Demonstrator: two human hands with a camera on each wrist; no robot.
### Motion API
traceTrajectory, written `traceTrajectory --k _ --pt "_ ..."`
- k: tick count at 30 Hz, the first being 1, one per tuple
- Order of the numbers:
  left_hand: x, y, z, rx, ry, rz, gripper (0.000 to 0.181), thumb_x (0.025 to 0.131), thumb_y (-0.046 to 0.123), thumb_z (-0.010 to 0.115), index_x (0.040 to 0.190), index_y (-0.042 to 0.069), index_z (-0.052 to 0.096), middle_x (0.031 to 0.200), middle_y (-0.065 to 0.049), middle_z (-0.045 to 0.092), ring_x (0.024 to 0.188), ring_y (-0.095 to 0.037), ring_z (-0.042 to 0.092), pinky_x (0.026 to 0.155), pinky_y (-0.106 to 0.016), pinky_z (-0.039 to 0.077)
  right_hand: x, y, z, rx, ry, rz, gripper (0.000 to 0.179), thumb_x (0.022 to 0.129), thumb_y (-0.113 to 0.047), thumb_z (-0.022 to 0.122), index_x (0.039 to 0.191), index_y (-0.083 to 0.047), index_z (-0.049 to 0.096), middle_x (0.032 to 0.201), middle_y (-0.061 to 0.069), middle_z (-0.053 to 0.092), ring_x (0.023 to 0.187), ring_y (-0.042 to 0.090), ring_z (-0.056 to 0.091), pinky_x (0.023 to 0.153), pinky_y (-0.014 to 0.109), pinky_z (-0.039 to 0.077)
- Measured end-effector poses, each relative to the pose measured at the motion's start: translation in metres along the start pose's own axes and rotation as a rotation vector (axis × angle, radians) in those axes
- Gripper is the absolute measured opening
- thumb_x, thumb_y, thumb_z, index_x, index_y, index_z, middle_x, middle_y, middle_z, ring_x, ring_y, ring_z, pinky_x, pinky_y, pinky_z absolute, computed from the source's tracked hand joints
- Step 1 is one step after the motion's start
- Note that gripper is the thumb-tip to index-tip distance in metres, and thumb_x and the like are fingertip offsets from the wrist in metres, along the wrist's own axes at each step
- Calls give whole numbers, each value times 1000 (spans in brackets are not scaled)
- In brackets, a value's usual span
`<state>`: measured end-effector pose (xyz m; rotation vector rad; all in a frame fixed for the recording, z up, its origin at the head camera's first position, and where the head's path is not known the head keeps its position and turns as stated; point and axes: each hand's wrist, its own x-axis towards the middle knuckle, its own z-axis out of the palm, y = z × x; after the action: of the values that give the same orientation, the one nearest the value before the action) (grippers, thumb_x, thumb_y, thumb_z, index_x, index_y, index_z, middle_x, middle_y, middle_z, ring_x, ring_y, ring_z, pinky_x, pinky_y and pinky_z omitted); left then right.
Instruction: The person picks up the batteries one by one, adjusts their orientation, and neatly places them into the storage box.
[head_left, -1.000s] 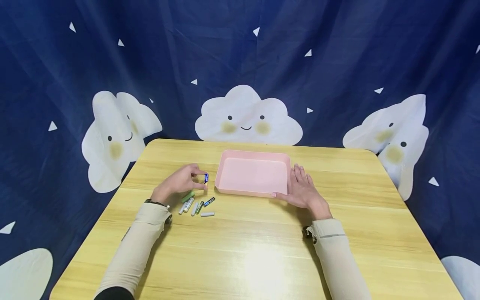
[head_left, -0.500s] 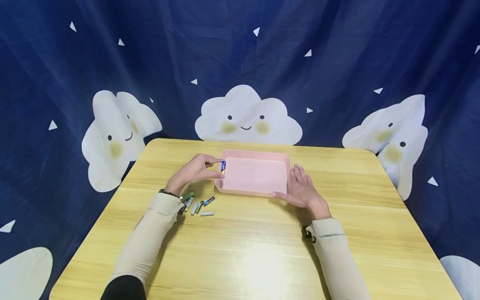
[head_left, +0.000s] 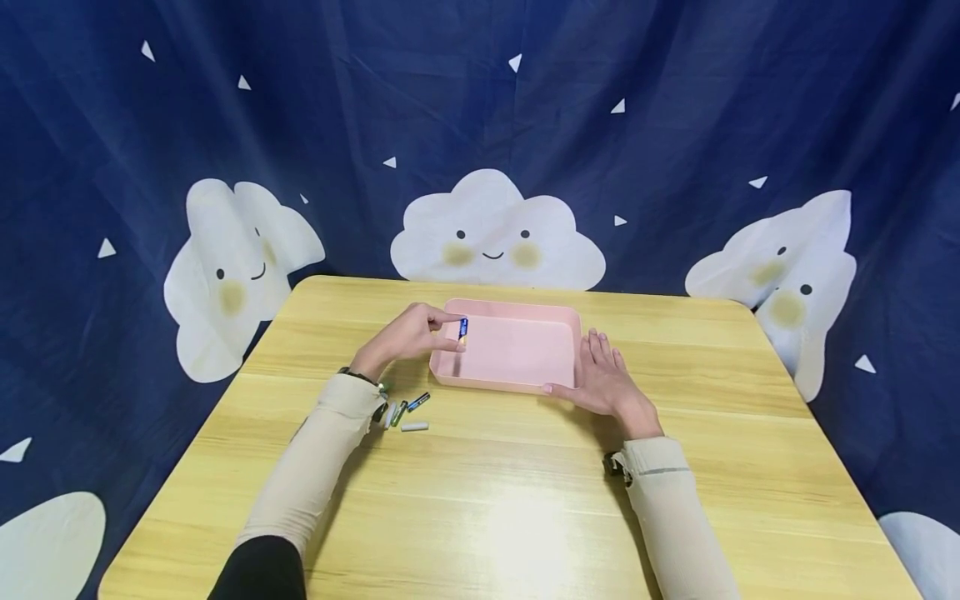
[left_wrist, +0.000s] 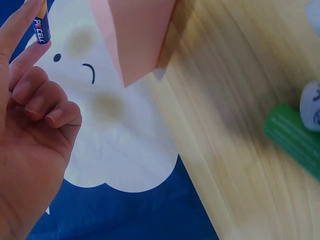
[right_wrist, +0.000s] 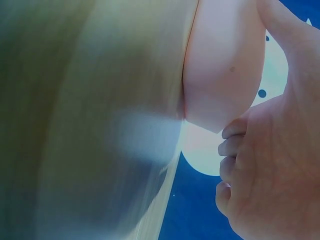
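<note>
My left hand [head_left: 408,335] pinches a blue and yellow battery [head_left: 462,331] between thumb and index finger, over the left part of a pink tray [head_left: 502,387]. In the left wrist view the battery [left_wrist: 42,27] shows printed lettering, and the other fingers are curled in toward the palm. My right hand [head_left: 603,385] rests against the tray's right side with fingers stretched out, its thumb at the front right corner. The right wrist view shows the tray wall [right_wrist: 225,65] beside that hand [right_wrist: 272,170].
Several loose batteries lie on the wooden table [head_left: 450,500] left of and below the tray, among them a dark blue one [head_left: 418,402] and a white one [head_left: 415,427]. The left wrist hides part of this group. A blue curtain [head_left: 480,92] with clouds hangs behind.
My left hand has carried the battery rightward and slightly back, from beside the tray to over its left part. The right hand has stayed against the tray.
</note>
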<state>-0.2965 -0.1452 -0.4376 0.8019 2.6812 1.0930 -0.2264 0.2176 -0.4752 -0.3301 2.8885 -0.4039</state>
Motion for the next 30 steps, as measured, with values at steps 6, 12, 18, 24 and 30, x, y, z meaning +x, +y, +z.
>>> traceTrajectory --k 6,12,18,24,30 --pt "8 -6 -2 81 -12 -62 63 81 37 89 135 13 69 87 -5 63 71 -17 45 68 -30 40 0 1 -1 2 -7 3 131 87 -84 50 160 12 1 170 30 -8 159 48 -6 128 62 3" --pt "14 -15 -3 165 -23 -66 62 80 36 89 133 9 70 121 -11 73 96 -24 58 88 -37 48 0 0 -2 -8 -24 10 131 87 -85 48 161 11 -1 170 29 -10 160 47 -7 129 61 2" --pt "18 -20 -2 173 -57 -110 60 81 34 89 132 9 71 105 -8 66 76 -19 44 67 -31 37 0 0 0 -6 -26 7 130 88 -85 48 161 11 1 170 30 -8 160 47 -6 128 62 3" --pt "23 -23 -1 205 -115 -169 58 82 34 88 132 10 72 71 1 52 59 -14 33 54 -27 28 0 0 0 -12 -23 4 130 87 -85 47 161 12 1 170 30 -7 159 48 -5 128 63 4" --pt "29 -28 2 233 -168 -219 21 83 30 87 90 12 80 109 -6 77 54 -12 32 50 -26 28 -1 1 0 -8 -6 0 129 87 -84 50 161 12 5 170 30 -4 160 48 -2 128 63 6"
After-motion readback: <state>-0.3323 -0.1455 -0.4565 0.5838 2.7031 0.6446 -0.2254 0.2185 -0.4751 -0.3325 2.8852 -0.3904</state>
